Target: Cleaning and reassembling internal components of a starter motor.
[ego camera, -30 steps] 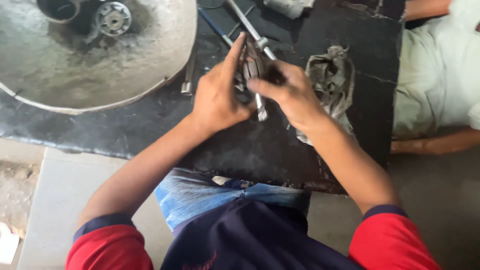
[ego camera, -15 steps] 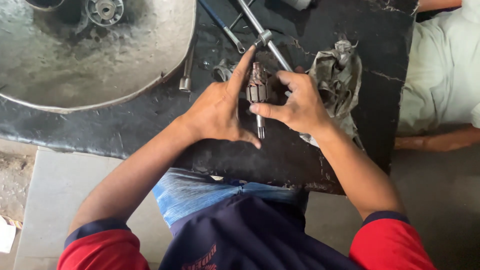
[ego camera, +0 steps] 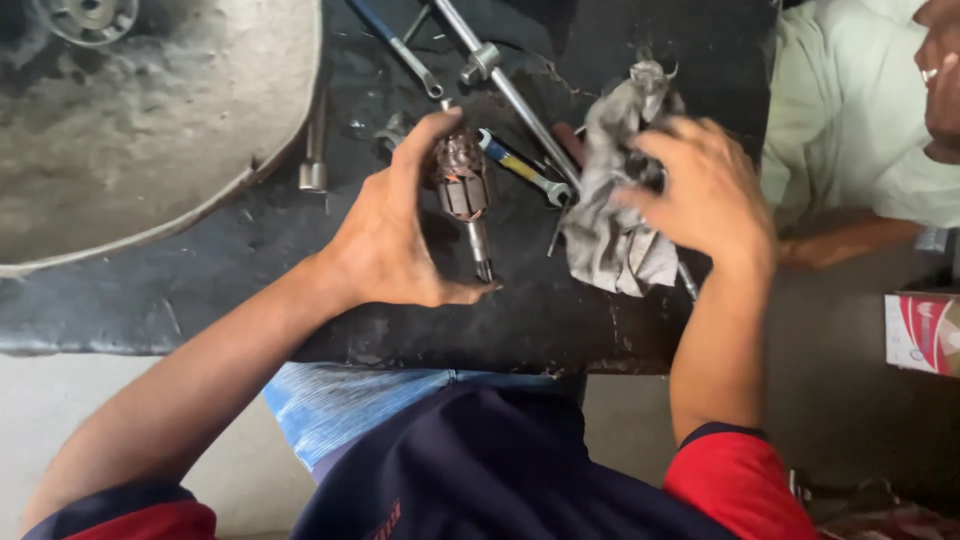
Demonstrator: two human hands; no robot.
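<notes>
Just above the middle of the frame, the small motor armature (ego camera: pixel 462 180) stands nearly upright in the left hand (ego camera: pixel 385 235). Its copper-brown wound body is at the top and its thin steel shaft points down toward the dark bench (ego camera: pixel 250 270). The fingers (ego camera: pixel 425 140) curl over the top of the body while the thumb reaches under near the shaft tip, so the part is pinched end to end. That leaves its side bare and facing the camera, a grip that seems meant to keep the windings open to view and reach. The left forearm comes in from the lower left, with the wrist bent inward.

To the right, the right hand (ego camera: pixel 705 195) is spread over a grey, soiled rag (ego camera: pixel 610 225) that lies crumpled on the bench. Its fingers are half closed on the upper folds. The hand is blurred, so how firm the hold is I cannot tell. The right forearm rises almost straight from the lower right.

Behind the armature lie a blue-handled spanner (ego camera: pixel 515 165), a long steel bar (ego camera: pixel 505 85) and another wrench (ego camera: pixel 400 50). A large dull metal pan (ego camera: pixel 150 150) fills the upper left. Another person in a pale green shirt (ego camera: pixel 850 120) sits at the right edge, and a red and white box (ego camera: pixel 920 330) lies below them.
</notes>
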